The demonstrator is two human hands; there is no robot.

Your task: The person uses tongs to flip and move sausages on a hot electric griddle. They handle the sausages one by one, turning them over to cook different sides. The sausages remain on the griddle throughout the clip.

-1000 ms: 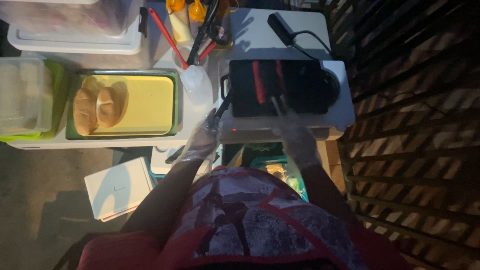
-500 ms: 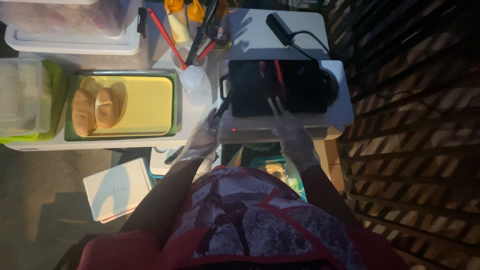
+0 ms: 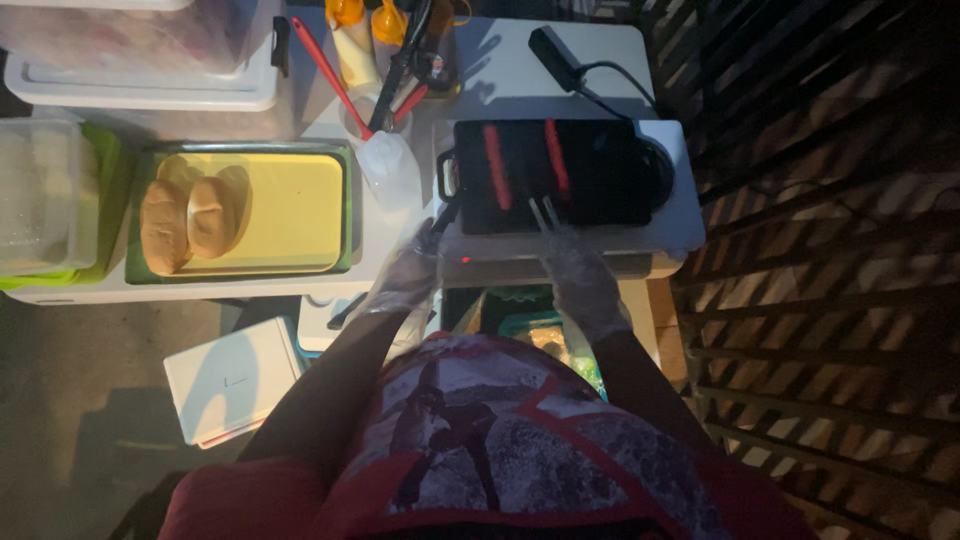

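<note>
A black griddle pan (image 3: 600, 180) sits on a white electric cooker (image 3: 680, 215), with two red sausages (image 3: 495, 165) lying on it side by side. My left hand (image 3: 405, 280), in a clear glove, grips the pan's handle (image 3: 445, 215) at the pan's near left corner. In a clear glove too, my right hand (image 3: 580, 280) holds metal tongs (image 3: 545, 215) whose tips rest on the pan's near edge, just short of the right sausage (image 3: 557, 158).
A yellow-lined tray (image 3: 300, 200) holds two bread buns (image 3: 185, 222) at left. Clear plastic boxes (image 3: 40, 200) stand further left and behind. A squeeze bottle (image 3: 390, 170), sauce bottles and a utensil cup (image 3: 365, 110) stand behind the pan. A power cable (image 3: 585, 70) runs on the white table.
The view has shifted slightly. My right hand with the tongs has edged towards the pan's near edge; my left hand stays on the handle.
</note>
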